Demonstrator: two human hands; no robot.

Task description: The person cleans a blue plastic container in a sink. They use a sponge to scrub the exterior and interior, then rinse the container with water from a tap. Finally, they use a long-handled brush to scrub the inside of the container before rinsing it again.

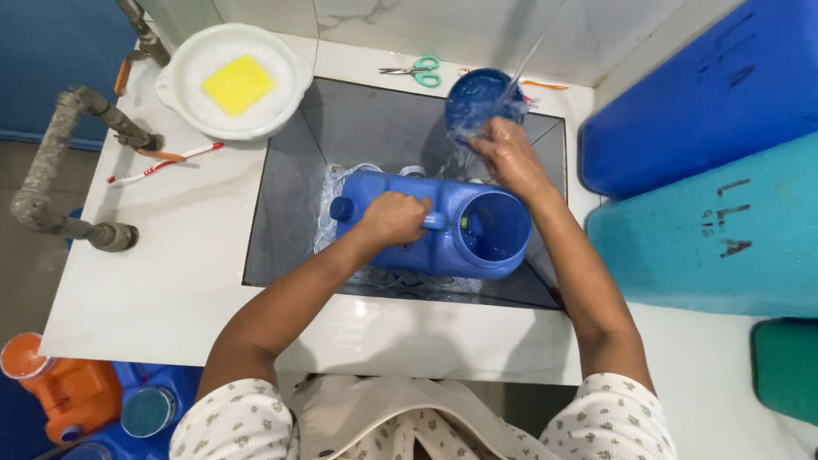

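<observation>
Jug washing in the sink
Left hand clamps the blue jug's handle; right hand grips the lid under water.

A white desk surrounds a dark grey sink. White marbled wall tiles stand behind. A grey pipe runs at left, over grey floor.

Left hand grips handle of blue plastic jug lying in dark sink. Right hand holds blue lid under water stream.
</observation>
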